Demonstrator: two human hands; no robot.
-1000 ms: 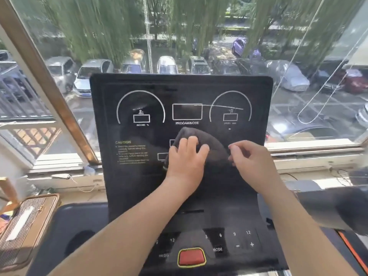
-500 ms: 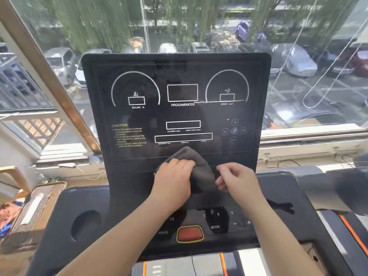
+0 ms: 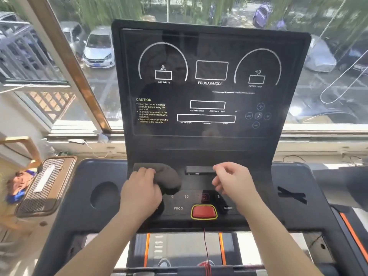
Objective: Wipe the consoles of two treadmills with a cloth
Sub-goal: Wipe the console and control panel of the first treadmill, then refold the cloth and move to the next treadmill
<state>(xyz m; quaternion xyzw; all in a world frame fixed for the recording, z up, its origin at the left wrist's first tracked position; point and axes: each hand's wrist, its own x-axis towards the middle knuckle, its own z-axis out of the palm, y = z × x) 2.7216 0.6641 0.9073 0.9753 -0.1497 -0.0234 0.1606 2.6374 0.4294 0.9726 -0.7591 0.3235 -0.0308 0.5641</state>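
Cloth [image 3: 165,178] has slid down the console [image 3: 211,142] to its near left ledge. Left hand [image 3: 141,193] grips it, fingers curled over; right hand [image 3: 233,182] let go, fingers loosely curled, empty. Upper part looks wiped; buttons [image 3: 203,211] and second treadmill likely remain.

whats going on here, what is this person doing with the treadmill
A person is at a treadmill by a window, wiping its black console. The left hand holds a dark grey cloth against the lower left of the console, just above the button row. The right hand hovers to the right of it, fingers loosely curled, holding nothing. The red button sits lower down, between the two hands.
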